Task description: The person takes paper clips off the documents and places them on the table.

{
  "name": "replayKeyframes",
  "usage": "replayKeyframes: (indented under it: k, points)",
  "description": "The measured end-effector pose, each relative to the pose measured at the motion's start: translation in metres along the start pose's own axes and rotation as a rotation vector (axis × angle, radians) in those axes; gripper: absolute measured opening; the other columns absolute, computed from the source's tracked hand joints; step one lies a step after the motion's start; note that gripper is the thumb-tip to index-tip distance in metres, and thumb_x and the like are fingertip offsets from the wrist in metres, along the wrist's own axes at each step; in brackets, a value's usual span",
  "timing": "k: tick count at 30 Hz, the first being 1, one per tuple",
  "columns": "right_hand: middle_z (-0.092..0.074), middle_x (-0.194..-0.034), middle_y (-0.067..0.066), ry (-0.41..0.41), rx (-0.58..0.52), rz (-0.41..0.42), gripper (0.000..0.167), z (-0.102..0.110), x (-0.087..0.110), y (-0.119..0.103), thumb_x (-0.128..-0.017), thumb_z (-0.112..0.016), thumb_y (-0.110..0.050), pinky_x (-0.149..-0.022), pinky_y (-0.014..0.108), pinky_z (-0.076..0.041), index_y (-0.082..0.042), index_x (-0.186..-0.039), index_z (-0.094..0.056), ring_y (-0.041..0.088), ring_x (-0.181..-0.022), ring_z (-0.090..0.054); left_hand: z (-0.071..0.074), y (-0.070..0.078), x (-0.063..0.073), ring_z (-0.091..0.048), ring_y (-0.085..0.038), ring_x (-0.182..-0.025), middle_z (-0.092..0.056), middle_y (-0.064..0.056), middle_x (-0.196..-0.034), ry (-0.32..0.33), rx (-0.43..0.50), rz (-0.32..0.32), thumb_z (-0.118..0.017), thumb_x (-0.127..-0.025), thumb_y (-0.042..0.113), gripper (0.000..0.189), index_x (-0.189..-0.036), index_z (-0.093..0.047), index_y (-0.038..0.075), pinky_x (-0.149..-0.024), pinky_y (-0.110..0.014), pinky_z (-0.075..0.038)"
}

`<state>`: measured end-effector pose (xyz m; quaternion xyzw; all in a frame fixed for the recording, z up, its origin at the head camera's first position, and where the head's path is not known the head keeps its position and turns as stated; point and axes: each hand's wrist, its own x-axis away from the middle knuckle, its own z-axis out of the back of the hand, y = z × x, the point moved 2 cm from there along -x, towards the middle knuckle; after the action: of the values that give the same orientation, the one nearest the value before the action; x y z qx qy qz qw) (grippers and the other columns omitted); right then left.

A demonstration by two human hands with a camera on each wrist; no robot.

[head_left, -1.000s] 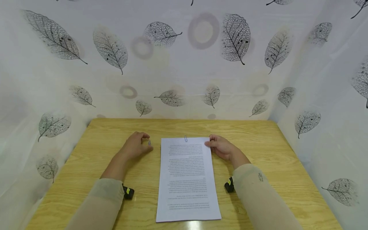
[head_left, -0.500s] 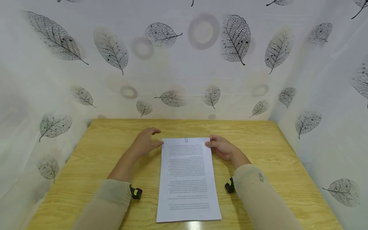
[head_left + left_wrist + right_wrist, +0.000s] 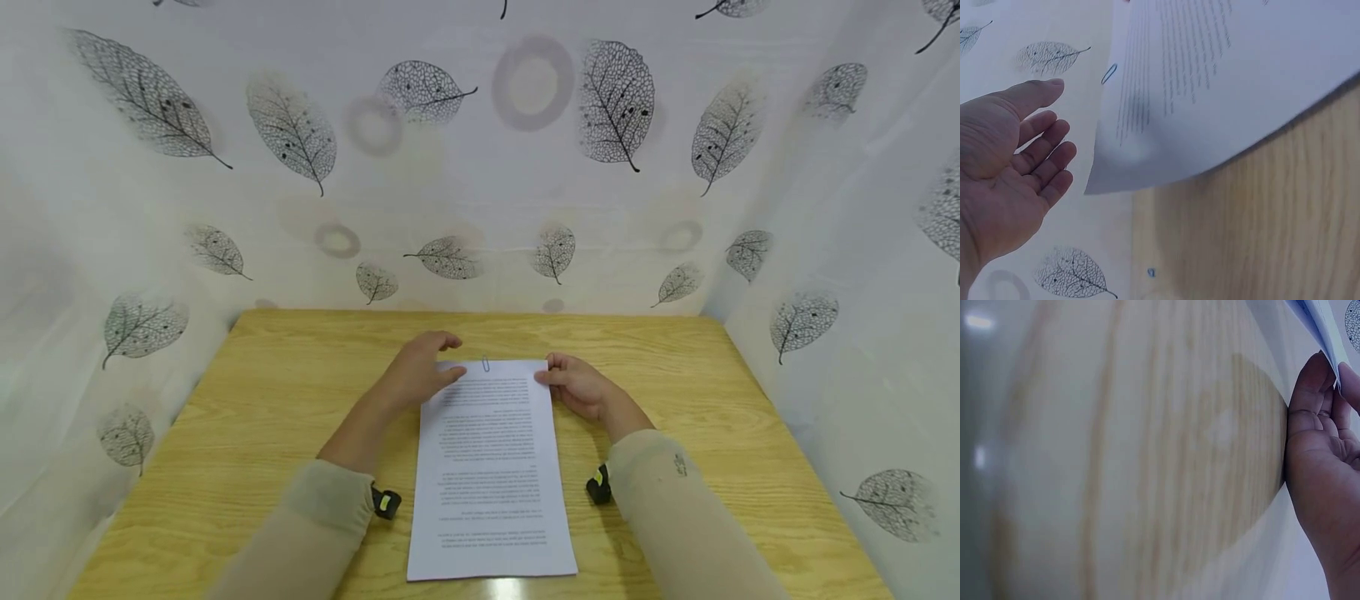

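Observation:
A stack of printed paper (image 3: 487,467) lies on the table, its text upside down in the head view. One blue paper clip (image 3: 486,363) sits on the middle of its far edge. My left hand (image 3: 420,367) hovers over the far left corner, thumb and fingers spread apart with nothing between them, the thumb tip short of the clip. At the far right corner my right hand (image 3: 581,385) pinches the sheets, thumb on top and fingers underneath, as the right wrist view shows the paper edge (image 3: 1325,337) between them.
Wooden tabletop (image 3: 690,392) surrounds the paper. A small blue clip-like thing (image 3: 1151,272) lies on the wood in the left wrist view. Leaf-printed curtain (image 3: 480,183) encloses the back and sides.
My left hand has moved right, from beside the paper and near a small blue thing on the table, to over the far left corner. The right hand has stayed at its corner.

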<state>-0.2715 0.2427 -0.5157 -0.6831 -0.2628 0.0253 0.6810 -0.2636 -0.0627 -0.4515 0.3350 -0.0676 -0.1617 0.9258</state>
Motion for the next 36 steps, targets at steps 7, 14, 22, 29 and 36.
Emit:
replayKeyframes:
  k: [7,14,22,29,36]
  points:
    - [-0.074,-0.107,-0.003,0.022,-0.012,-0.009,0.018,0.000,-0.002,0.003,-0.108,-0.061,-0.004,-0.085,0.023,-0.053,-0.011,-0.097,-0.049,0.011,-0.102,-0.066,-0.017,0.011,-0.003,-0.059,-0.033,-0.145,-0.064,-0.012,-0.152,-0.009,-0.013,-0.022,-0.077,-0.103,0.027,0.049,-0.146,-0.063,0.008,-0.123,-0.049,-0.049]
    - [-0.075,-0.106,-0.003,0.027,0.000,-0.010,0.018,0.003,-0.004,0.005,-0.108,-0.060,-0.004,-0.084,0.024,-0.052,-0.011,-0.097,-0.048,0.011,-0.101,-0.066,-0.032,0.013,-0.011,-0.059,-0.032,-0.146,-0.066,-0.012,-0.150,0.020,-0.046,-0.001,-0.073,-0.105,0.022,0.043,-0.144,-0.064,0.008,-0.124,-0.047,-0.048]
    - [-0.075,-0.106,-0.003,0.017,-0.004,-0.009,0.018,0.005,-0.005,0.007,-0.109,-0.060,-0.004,-0.084,0.024,-0.054,-0.011,-0.096,-0.049,0.012,-0.101,-0.068,-0.041,0.014,-0.021,-0.060,-0.031,-0.145,-0.068,-0.011,-0.148,0.030,-0.040,0.033,-0.070,-0.107,0.022,0.038,-0.142,-0.066,0.010,-0.124,-0.047,-0.048]
    - [-0.075,-0.105,-0.004,0.026,0.000,-0.011,0.019,0.003,-0.004,0.005,-0.110,-0.059,-0.004,-0.084,0.024,-0.054,-0.012,-0.096,-0.049,0.011,-0.101,-0.068,-0.046,0.015,-0.025,-0.064,-0.030,-0.138,-0.072,-0.009,-0.141,0.016,-0.051,0.045,-0.070,-0.107,0.022,0.032,-0.137,-0.069,0.011,-0.121,-0.046,-0.051]
    - [-0.075,-0.107,-0.004,0.024,0.011,-0.010,0.018,0.003,-0.003,0.004,-0.110,-0.059,-0.005,-0.084,0.024,-0.054,-0.012,-0.097,-0.049,0.012,-0.102,-0.067,-0.050,0.014,-0.027,-0.063,-0.033,-0.141,-0.074,-0.008,-0.142,0.009,-0.046,0.065,-0.069,-0.107,0.023,0.031,-0.137,-0.068,0.014,-0.123,-0.050,-0.048]
